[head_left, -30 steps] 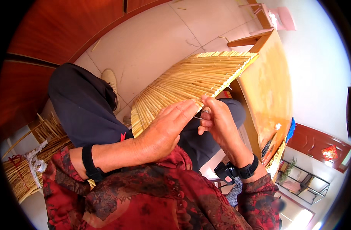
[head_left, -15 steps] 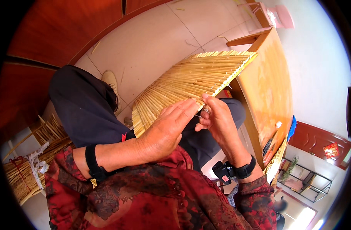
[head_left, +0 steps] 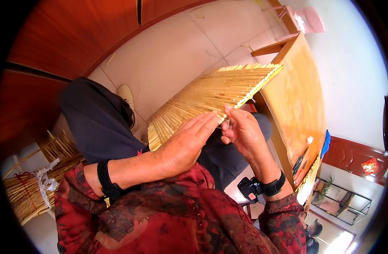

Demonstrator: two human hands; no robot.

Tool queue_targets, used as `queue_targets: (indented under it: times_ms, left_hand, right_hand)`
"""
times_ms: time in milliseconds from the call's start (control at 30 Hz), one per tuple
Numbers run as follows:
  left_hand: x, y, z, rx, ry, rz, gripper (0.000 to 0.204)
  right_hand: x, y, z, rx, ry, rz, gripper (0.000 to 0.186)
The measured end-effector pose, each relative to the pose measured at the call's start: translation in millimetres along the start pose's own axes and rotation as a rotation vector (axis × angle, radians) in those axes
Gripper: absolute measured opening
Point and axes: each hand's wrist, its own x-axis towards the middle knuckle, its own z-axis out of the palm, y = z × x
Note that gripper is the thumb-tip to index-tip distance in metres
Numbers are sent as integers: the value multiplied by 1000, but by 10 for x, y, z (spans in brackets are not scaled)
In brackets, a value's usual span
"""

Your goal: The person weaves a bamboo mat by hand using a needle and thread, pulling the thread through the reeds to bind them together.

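A mat of straw-coloured stalks (head_left: 202,91), laid side by side and bound with rows of pale stitching, slants over my lap and legs. My left hand (head_left: 183,142) lies along its near edge, fingers straight and together on top, its thumb hidden; it holds the mat there. Close to those fingertips, my right hand (head_left: 240,127) is at the mat's right edge with thumb and fingers drawn together in a pinch. Something small and thin seems to be between them, too small to name. Both wrists wear black bands.
A wooden table (head_left: 304,97) stands to the right, with dark-handled scissors (head_left: 299,164) and a blue cloth (head_left: 325,144). Bundled stalks (head_left: 28,192) lie at the lower left. Reddish wooden cabinets (head_left: 75,34) line the upper left. A pink chair (head_left: 314,20) stands far off; another person (head_left: 314,230) shows lower right.
The mat's far edge sits slightly lower in view. My right fingers have turned a little at the mat's edge, while my left hand stays on the mat.
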Motion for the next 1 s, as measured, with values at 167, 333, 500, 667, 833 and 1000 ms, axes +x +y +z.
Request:
queue_targets:
  times_ms: [167, 333, 500, 667, 833, 1000]
  left_hand:
    - [164, 9, -445, 35, -77, 5, 70]
    - [320, 38, -976, 159, -193, 61, 63]
    - [475, 247, -1392, 336, -310, 42, 59]
    - [551, 434, -1701, 472, -423, 22, 58]
    - [462, 525, -1826, 588, -459, 76, 47]
    - [221, 655, -1716, 768, -330, 106, 45]
  right_hand:
    - [-91, -136, -85, -676, 223, -454, 36]
    - [-126, -432, -118, -1314, 426, -1235, 33]
    - [-26, -667, 62, -1510, 220, -1547, 46]
    - [66, -952, 96, -1600, 88, -1495, 54]
    - [134, -547, 207, -1466, -63, -1448, 37]
    - [89, -303, 379, -1341, 86, -1596, 27]
